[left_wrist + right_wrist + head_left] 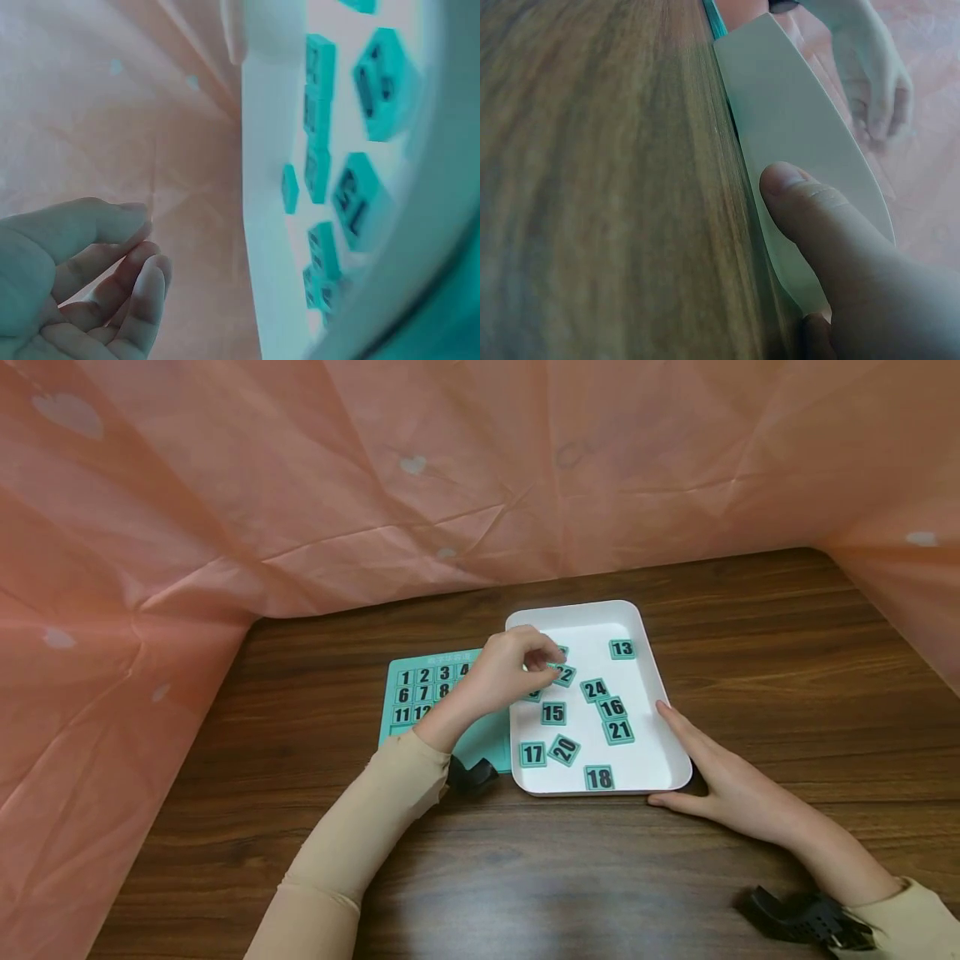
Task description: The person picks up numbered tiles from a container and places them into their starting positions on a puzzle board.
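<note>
A white tray (652, 760) holds several teal number tiles, among them 15 (553, 713), 13 (622, 649) and 18 (599, 777). My left hand (510, 668) hovers above the tray's left side near tile 22 (564, 675), partly covering tiles there. In the left wrist view its fingers (150, 300) bend loosely toward the thumb, and nothing shows between them. My right hand (720, 777) holds the tray's near right corner, thumb (802, 202) against the near wall and fingers along the right side. Left of the tray lies a teal number board (480, 743), partly hidden by my left arm.
The tray's left edge meets or overlaps the board, whose visible upper rows carry numbers. Both lie on a dark wooden table (300, 693). A pink curtain (375, 485) surrounds the table at the back and sides. Black wrist straps (810, 918) sit on my arms.
</note>
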Demonstrator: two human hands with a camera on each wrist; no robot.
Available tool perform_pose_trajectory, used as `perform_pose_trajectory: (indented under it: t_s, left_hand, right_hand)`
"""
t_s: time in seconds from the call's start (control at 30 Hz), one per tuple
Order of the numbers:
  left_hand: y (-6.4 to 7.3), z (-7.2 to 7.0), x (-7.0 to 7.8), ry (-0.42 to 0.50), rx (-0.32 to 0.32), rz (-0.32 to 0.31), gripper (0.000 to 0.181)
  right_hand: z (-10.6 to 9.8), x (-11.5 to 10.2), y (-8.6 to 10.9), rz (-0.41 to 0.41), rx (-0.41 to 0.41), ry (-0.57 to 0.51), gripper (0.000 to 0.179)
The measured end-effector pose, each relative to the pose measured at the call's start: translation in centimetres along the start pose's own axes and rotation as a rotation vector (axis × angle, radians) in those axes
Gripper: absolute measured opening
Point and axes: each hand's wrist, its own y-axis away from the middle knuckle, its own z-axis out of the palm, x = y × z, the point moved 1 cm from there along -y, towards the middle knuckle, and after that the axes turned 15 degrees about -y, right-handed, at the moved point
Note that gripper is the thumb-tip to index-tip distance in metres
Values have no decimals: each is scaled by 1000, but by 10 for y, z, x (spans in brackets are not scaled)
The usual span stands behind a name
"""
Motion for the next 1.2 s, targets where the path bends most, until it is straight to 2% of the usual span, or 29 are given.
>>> perform_pose_trajectory:
  t_s: [0.17,0.27,0.43,0.53,0.67,0.8,1.03,1.2]
  left_hand:
    - [-33,-1,13,-6,-19,23,16]
    - [-54,6,15,32,-37,11,18]
    - [-78,32,12,178,-65,-52,16]
    - [-88,51,8,216,-65,-67,14]
    - [-96,69,1,192,-42,-120,15]
    - [-99,80,-7,100,-47,-164,21]
    - [-100,86,-11,-40,-67,-140,33]
    - [-99,91,-13,-146,-105,-114,42]
  right_hand:
    - [0,0,-1,11,-2,1,107]
    - [0,0,-1,16,-3,-2,107]
    - [3,0,-2,9,-13,-11,106]
    - [5,0,-1,0,-14,-13,105]
    - [7,0,-1,-4,-3,-12,106]
    - [8,-2,-2,-5,-7,-12,105]
    - [7,-4,-5,-24,-3,0,106]
    - [7,-4,-4,-16,-5,-9,106]
